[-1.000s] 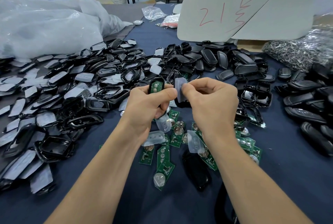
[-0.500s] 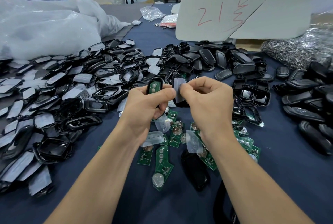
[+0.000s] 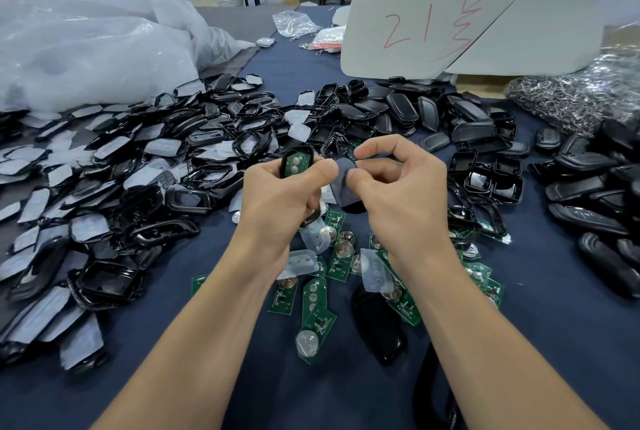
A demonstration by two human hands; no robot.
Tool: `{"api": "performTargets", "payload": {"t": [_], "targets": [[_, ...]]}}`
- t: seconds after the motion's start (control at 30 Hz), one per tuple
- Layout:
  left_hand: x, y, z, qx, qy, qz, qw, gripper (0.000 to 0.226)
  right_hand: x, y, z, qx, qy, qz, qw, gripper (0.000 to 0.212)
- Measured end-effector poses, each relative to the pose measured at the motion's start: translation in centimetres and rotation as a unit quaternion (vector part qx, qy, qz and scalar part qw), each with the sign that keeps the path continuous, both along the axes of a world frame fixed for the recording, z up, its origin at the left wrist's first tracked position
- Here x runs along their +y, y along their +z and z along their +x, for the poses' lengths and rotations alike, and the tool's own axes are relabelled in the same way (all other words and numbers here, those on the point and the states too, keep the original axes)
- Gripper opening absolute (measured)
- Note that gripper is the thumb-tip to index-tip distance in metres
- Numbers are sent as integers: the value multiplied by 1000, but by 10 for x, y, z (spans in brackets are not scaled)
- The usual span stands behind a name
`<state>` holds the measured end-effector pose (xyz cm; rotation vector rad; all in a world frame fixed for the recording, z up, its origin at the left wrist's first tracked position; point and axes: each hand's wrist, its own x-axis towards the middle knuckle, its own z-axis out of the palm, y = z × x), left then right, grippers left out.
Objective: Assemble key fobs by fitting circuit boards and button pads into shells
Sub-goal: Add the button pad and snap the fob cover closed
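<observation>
I see the left hand (image 3: 280, 197) raised over the tabletop (image 3: 207, 381). It grips a black shell (image 3: 300, 149), with the fingers curled round its lower part. In the shell sits a green board (image 3: 297, 163) with two round silver contacts, facing me.

The right hand (image 3: 401, 187) is just beside the left one. Its thumb and forefinger pinch a translucent grey pad (image 3: 341, 184) near the top edge. The pad hangs between both hands and its upper corner is at the left thumb. I cannot tell whether it touches the shell.

Under the hands, on the dark blue tabletop, lie many loose boards (image 3: 313, 294), some with coin cells, and a few clear pads (image 3: 304, 261) lie on top of them. Below the right wrist lies a closed black fob (image 3: 379, 325). To the left of the left hand there is a big heap of open shells (image 3: 138, 170), many with pale film on them. Behind the right hand and to its right lie dark covers (image 3: 467, 118). Far behind the right hand stands a white card (image 3: 519, 21) with red writing. Far behind the left hand lies a large plastic bag (image 3: 76, 55).
</observation>
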<state>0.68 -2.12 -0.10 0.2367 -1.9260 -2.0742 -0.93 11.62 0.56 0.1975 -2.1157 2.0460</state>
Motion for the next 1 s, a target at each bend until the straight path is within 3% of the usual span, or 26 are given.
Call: {"api": "performTargets", "payload": {"t": [0.1,0.23,0.4,0.6,0.8,1.0], "targets": [[1,0,-1,-1,33,-6,999,37,-1,1,2,2,22,8,1000,23],[2,1,-1,19,70,-14,997,33,-3,-1,1,-38,65,-1,997,19],[4,3,2,36,39,-43,998,50,1,0,0,-39,40,-12,998,23],[1,2,0,14,58,-15,998,31,4,2,0,-71,119,-1,990,21],[0,0,-1,-2,52,11,999,37,5,1,-1,27,-42,55,997,21],[0,1,0,-21,-4,47,999,50,-1,3,10,176,-82,220,956,25]]}}
